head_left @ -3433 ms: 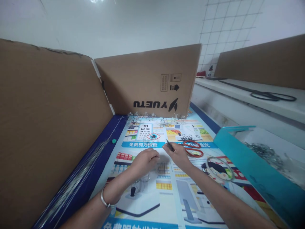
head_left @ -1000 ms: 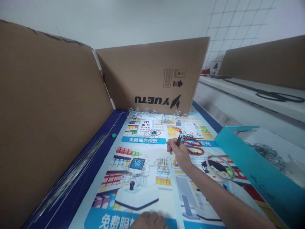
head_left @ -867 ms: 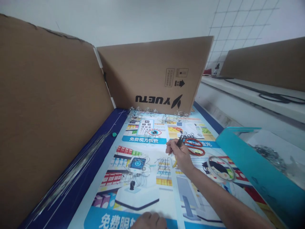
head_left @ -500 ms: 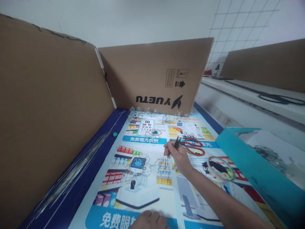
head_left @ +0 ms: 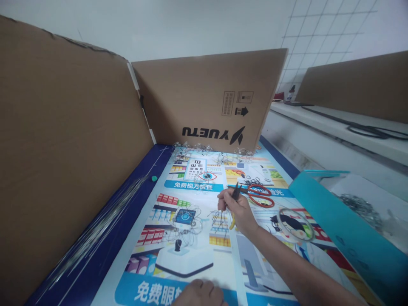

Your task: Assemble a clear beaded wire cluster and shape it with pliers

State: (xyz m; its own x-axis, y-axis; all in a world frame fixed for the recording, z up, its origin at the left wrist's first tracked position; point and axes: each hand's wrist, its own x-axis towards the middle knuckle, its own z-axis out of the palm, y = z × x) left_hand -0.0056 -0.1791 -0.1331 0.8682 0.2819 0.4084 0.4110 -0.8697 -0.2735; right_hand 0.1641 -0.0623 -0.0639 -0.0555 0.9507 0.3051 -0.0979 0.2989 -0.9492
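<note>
Probably light yet stiff, the dark-tipped, yellow-handled metal pliers (head_left: pixel 236 194) are in the right hand (head_left: pixel 238 211), its fingers curled around them above the blue-edged desk (head_left: pixel 100 255); the yellow handle seems the surest hold. Just left, the thin grey wire pieces (head_left: pixel 219 223) look springy, best pinched singly. Far right of them lie red-handled scissors (head_left: pixel 259 196). At the near edge, the left hand (head_left: pixel 201 294) is loosely curled, its grip hidden.

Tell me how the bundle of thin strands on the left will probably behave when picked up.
The bundle of thin strands is probably springy rather than floppy, as it lies nearly straight. It may slide apart when lifted, since strands lie loosely and no tie shows. Single strands probably bend easily, being so thin.
</note>
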